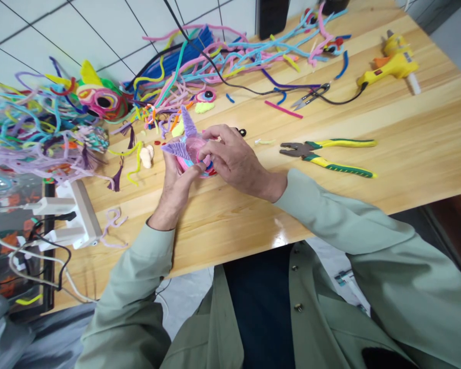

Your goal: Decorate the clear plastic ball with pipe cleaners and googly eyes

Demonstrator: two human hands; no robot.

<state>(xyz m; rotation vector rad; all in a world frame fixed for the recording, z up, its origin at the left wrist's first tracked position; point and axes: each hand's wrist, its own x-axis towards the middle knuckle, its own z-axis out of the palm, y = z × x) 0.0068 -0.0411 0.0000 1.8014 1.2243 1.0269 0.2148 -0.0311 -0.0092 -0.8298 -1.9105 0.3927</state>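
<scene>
Both my hands hold a small pipe-cleaner figure [188,141], pink and blue with pale purple fins, just above the wooden table [407,154]. My left hand [175,187] grips it from below, fingers curled round its underside. My right hand [234,159] closes over its right side, fingertips pinched on the pink part. Green sleeves cover both arms.
Pliers with yellow-green handles [326,152] lie right of my hands. Small snips [311,96], a pink stick [283,109] and a yellow glue gun [394,64] lie farther back. Heaps of coloured pipe cleaners [215,56] and a finished fish figure [100,97] fill the back left. A white power strip [80,212] sits at the left edge.
</scene>
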